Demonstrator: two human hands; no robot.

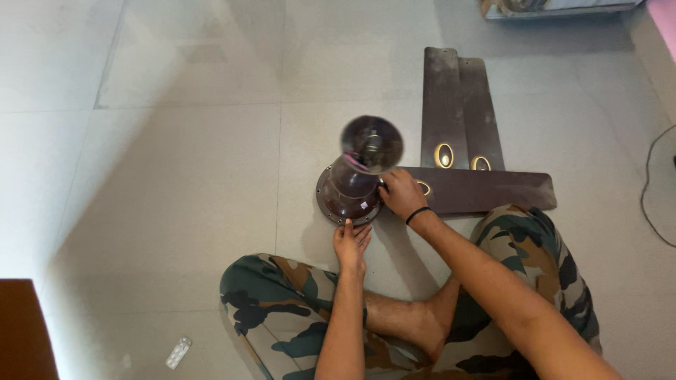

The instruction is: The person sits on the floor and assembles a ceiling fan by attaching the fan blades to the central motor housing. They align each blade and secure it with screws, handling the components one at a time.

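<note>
A pale grey tiled floor point(176, 141) fills the view, its grout lines running across the far and left parts. At the far right edge sits the bottom of a light piece of furniture point(556, 7), and a thin dark cable point(651, 190) curls on the tiles at the right. A brown wooden corner point(24, 331) shows at the near left.

The person sits cross-legged on the floor in camouflage trousers point(535, 253). Three dark brown fan blades point(458, 105) lie on the tiles to the right of centre: two side by side pointing far, one lying crosswise nearer the person, each with a gold oval ring near its end.

The dark brown ceiling fan motor point(348, 193) stands on the floor at centre, just beyond the knees, its rod and blurred cup-shaped canopy point(372, 144) rising toward the camera.

The left hand point(351, 243) rests with fingers laid flat together against the motor's near rim. The right hand point(401, 193), a black band on its wrist, curls its fingers on the motor's right side, over the crosswise blade's end.

A small white blister strip point(178, 352) lies at near left.
</note>
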